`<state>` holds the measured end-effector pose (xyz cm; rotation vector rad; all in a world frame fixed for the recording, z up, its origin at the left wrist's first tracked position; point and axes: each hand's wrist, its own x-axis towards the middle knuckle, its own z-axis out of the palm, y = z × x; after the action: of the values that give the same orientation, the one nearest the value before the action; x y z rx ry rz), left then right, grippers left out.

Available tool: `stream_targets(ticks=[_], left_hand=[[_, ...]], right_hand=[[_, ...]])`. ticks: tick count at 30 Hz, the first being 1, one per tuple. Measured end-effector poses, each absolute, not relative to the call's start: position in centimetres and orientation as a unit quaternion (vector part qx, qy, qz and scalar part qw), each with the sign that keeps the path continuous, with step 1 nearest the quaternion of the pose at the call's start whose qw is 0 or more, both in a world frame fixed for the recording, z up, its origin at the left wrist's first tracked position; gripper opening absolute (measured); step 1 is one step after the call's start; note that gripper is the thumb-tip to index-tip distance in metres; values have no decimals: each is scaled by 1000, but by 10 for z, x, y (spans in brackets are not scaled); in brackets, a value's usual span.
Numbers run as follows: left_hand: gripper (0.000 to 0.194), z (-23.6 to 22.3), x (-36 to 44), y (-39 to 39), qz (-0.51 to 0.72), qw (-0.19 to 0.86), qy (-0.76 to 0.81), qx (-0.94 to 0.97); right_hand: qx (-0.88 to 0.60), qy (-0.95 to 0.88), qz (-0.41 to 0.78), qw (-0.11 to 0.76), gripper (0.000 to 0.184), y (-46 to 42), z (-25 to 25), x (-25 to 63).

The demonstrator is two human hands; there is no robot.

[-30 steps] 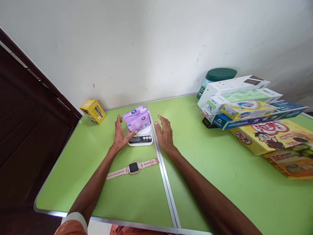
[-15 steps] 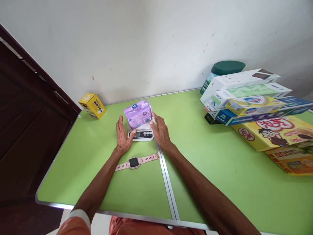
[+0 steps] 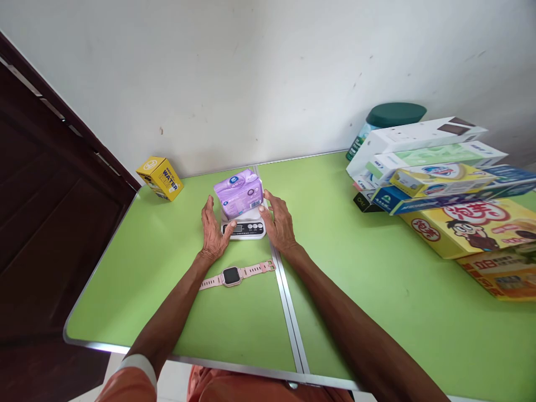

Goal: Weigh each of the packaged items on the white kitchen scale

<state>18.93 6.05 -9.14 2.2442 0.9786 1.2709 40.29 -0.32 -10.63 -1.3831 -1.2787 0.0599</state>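
A purple soft pack with a blue logo (image 3: 238,194) rests tilted on a white digital kitchen scale (image 3: 244,229). The scale's black panel, with a small display and several round buttons, faces me. My left hand (image 3: 214,231) is at the scale's left side, fingers stretched away from me and the thumb at the panel's left end. At the right side, my right hand (image 3: 280,223) has its fingers apart, thumb near the pack's lower right corner. Neither hand is wrapped around anything. Nearer to me lies a pink smartwatch (image 3: 231,276), its strap laid out flat and its left end behind my left forearm.
A yellow box (image 3: 161,178) stands at the back left of the green table (image 3: 347,279). On the right are stacked boxes, among them a white box (image 3: 419,137) and a large yellow box (image 3: 473,226). Behind them stands a green-lidded tub (image 3: 396,114). A metal seam crosses the table.
The view has shifted slightly, so everything sits a little further right. My right hand's fingers have spread slightly and eased away from the pack. The pack and scale stay in place.
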Motion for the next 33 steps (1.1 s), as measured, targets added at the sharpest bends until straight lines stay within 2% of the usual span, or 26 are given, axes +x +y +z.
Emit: stream_targets(ticks=[27, 33], left_hand=[[99, -92, 191, 61, 450, 196, 361, 793], [97, -95, 190, 64, 444, 171, 357, 804]], right_hand=[[-602, -533, 32, 593, 56, 0, -111, 405], [-592, -536, 35, 601, 61, 0, -111, 405]])
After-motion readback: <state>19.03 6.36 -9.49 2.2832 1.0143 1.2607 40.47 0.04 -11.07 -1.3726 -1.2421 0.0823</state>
